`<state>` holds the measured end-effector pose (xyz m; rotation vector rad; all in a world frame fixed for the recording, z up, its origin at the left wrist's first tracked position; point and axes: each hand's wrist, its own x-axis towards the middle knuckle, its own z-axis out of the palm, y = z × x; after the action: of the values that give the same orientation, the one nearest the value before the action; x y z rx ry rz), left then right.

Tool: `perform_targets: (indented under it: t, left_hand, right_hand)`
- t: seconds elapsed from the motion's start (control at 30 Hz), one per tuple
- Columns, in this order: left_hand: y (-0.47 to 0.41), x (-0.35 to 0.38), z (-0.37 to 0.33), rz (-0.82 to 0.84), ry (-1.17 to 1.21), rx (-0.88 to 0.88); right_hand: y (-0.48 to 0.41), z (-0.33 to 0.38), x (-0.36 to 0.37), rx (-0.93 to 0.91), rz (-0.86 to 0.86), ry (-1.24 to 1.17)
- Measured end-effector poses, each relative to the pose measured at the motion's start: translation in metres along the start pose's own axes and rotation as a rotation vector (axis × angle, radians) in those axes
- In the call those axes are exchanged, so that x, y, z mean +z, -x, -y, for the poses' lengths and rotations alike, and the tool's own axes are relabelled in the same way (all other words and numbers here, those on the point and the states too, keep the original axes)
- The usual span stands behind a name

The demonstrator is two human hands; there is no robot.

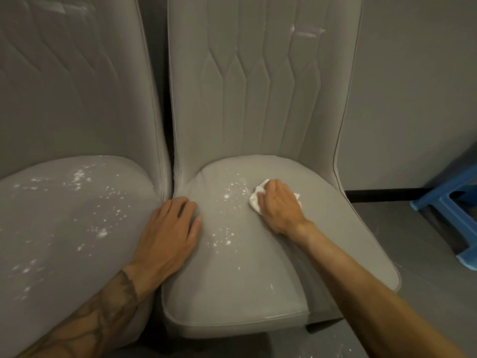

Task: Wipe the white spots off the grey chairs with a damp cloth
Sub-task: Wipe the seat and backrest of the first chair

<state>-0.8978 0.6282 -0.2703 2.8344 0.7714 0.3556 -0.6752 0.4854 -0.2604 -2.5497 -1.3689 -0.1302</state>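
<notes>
1. Cloth (254,201): a small white wad is held bunched under the right hand (280,206), whose fingers (267,189) are curled over it and pressed down, so that only its edges show to the left of the hand and past it on the far side.
2. The cloth is judged to be light, soft and limp. When damp it should cling a little to the upholstery, so it is best kept gathered in the palm, not pinched by a corner.
3. It lies on the seat of the right chair (258,285), towards the back, just beside a scatter of white spots (228,195) that has not yet been wiped.
4. The left hand (170,228) is laid flat on the near-left edge of the same seat, fingers straight and slightly apart, holding nothing. It appears to brace the chair.
5. The seat looks padded and smooth, with piped edges, and some yield under pressure is to be expected.
6. A pale smear (307,34) is seen high on the quilted backrest.
7. The left chair (64,228) stands close beside, its seat more heavily speckled (100,232).
8. A grey wall (413,86) and grey floor (426,293) are seen at the right, with a blue stool (449,202) well apart.
</notes>
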Motion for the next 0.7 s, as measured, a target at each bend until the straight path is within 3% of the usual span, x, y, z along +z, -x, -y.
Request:
perform_targets:
  t: [0.17,0.4,0.5,0.57,0.7]
  left_hand:
    - [0.001,0.007,0.002,-0.019,0.036,-0.084]
    - [0.000,0.011,0.002,-0.036,0.043,-0.103]
    - [0.001,0.014,0.005,-0.043,0.046,-0.099]
    - [0.001,0.017,0.007,-0.044,0.044,-0.094]
    - [0.000,0.023,0.010,-0.068,0.038,-0.086]
  right_hand:
    - [0.029,0.028,0.013,-0.275,-0.074,-0.134]
    - [-0.039,0.008,0.012,-0.012,-0.022,0.051]
    - [-0.020,0.026,0.019,-0.227,-0.112,-0.046]
    - [-0.012,0.017,0.015,-0.322,-0.040,-0.096]
    - [-0.053,-0.018,0.016,-0.148,0.007,-0.025]
